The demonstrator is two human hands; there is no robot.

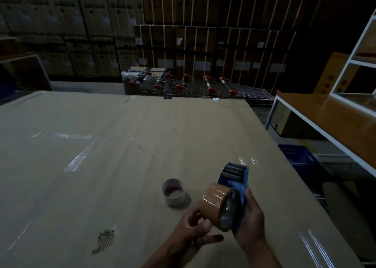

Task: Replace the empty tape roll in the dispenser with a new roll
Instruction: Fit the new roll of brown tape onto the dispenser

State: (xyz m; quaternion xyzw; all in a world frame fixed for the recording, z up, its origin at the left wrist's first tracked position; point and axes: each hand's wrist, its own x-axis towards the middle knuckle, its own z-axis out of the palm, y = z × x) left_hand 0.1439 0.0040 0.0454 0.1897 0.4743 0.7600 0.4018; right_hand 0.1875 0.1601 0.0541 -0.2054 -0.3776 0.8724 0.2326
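nearest the camera, the right hand (pixel 251 225) is wrapped around the body of the blue dispenser (pixel 237 179), holding it just above the worktop (pixel 101 156) with its dark rollers pointing away. the left hand (pixel 195 229) is closed on the new roll (pixel 215 203) of brown tape, thumb on its near side and fingers curled beneath, pressing it against the dispenser's side where the hub sits. the roll looks to be on the hub or nearly so; whether it is fully seated cannot be told from here. just beyond the left hand, the empty core (pixel 174 191) stands on end on the worktop, apart from the dispenser, so the old roll is already out. by my reading, what is left is to push the roll home and thread the tape end through the rollers.

the worktop is a broad sheet of brown cardboard with shiny strips of clear tape and a dark scuff near the front. to the right is a white-framed shelf (pixel 325 113) with a blue crate (pixel 299 158) below. farther off, trolleys with orange handles (pixel 203 84) stand before stacked cartons (pixel 203 23) in a dim storeroom.
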